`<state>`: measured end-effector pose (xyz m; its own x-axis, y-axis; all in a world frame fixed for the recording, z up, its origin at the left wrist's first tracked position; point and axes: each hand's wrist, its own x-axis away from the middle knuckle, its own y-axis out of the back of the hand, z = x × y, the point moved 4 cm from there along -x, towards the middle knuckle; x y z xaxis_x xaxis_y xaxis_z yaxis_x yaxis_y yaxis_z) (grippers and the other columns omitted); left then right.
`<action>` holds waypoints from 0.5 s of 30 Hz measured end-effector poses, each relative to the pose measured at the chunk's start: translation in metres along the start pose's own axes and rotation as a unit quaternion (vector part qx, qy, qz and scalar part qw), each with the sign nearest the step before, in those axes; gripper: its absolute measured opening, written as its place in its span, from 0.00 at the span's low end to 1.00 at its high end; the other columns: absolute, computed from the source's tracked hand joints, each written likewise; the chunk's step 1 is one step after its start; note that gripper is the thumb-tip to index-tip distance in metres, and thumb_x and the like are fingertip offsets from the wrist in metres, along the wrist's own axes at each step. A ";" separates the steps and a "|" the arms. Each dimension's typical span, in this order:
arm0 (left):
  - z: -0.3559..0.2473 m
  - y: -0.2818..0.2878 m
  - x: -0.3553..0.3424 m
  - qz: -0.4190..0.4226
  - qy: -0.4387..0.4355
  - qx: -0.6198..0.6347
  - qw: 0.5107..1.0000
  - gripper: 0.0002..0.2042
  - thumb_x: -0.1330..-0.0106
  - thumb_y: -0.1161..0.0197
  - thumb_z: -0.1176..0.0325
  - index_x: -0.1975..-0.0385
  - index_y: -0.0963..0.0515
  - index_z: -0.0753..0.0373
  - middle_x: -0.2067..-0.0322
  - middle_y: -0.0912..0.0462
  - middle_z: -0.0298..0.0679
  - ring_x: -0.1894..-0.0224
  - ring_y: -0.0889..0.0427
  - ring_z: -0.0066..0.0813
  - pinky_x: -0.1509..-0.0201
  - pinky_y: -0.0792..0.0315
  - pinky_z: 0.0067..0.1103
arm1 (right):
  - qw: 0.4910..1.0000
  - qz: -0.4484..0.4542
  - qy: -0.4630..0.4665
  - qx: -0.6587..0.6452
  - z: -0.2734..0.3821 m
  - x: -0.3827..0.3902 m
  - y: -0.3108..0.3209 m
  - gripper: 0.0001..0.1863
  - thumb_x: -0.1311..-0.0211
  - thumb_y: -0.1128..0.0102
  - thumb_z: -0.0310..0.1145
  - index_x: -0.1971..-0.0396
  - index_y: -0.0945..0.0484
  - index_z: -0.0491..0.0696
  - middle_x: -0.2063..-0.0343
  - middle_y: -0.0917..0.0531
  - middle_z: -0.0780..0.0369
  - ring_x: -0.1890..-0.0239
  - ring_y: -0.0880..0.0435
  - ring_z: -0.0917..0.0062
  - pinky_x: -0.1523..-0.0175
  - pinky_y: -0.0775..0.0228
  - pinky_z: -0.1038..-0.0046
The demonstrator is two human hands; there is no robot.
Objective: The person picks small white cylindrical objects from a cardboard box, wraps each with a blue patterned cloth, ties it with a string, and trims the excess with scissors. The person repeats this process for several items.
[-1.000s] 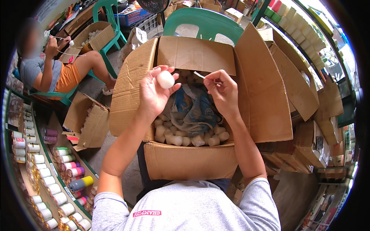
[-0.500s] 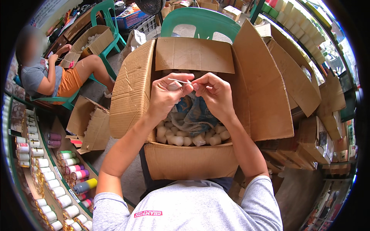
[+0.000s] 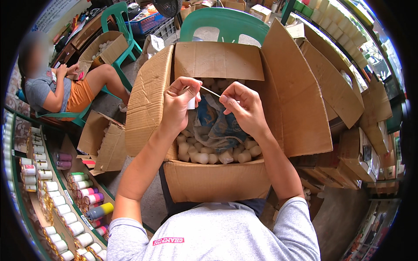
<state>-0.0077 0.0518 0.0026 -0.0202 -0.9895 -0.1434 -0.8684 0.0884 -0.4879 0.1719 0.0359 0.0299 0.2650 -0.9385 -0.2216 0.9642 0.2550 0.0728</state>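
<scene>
Here, 2 hands (image 3: 244, 104) on 1 cord (image 3: 210, 91), 1 white piece (image 3: 191, 103) in left.

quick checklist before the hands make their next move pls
1. White piece in the left hand: ok, partly hidden.
2. White strand between left hand and right hand: ok, looks straight.
3. Strand attached to the piece: cannot tell.
4. Cardboard box open at the top: ok.
5. Loose white pieces in the box fully uncovered: not ok, a blue-and-grey cloth covers some.
</scene>
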 end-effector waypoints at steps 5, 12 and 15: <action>0.011 0.024 -0.008 -0.028 0.150 0.280 0.948 0.14 0.31 0.42 0.65 0.51 0.28 0.65 0.56 0.23 0.43 0.60 0.21 0.29 0.58 0.23 0.25 | 0.999 -0.030 0.008 0.017 0.002 0.003 0.004 0.03 0.42 0.42 0.23 0.74 0.25 0.41 0.79 0.23 0.68 0.74 0.25 0.87 0.70 0.28 0.81; 0.008 0.007 -0.008 -0.004 0.172 0.305 0.937 0.19 0.27 0.50 0.69 0.42 0.36 0.75 0.49 0.26 0.57 0.45 0.25 0.44 0.37 0.28 0.33 | 0.971 -0.083 0.131 0.183 0.016 0.003 0.000 0.05 0.55 0.41 0.22 0.80 0.29 0.42 0.81 0.22 0.63 0.78 0.24 0.79 0.72 0.29 0.78; 0.008 0.009 -0.008 0.036 0.153 0.259 0.953 0.19 0.27 0.49 0.68 0.43 0.35 0.75 0.49 0.26 0.55 0.46 0.24 0.43 0.37 0.27 0.32 | 0.970 -0.089 0.132 0.182 0.015 0.002 0.001 0.05 0.55 0.41 0.21 0.81 0.29 0.42 0.82 0.23 0.63 0.78 0.24 0.79 0.72 0.30 0.78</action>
<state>-0.0117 0.0617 -0.0078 -0.2828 -0.9588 0.0273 -0.4995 0.1229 -0.8576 0.1734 0.0306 0.0439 0.1344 -0.8556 -0.4999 0.9393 -0.0506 0.3392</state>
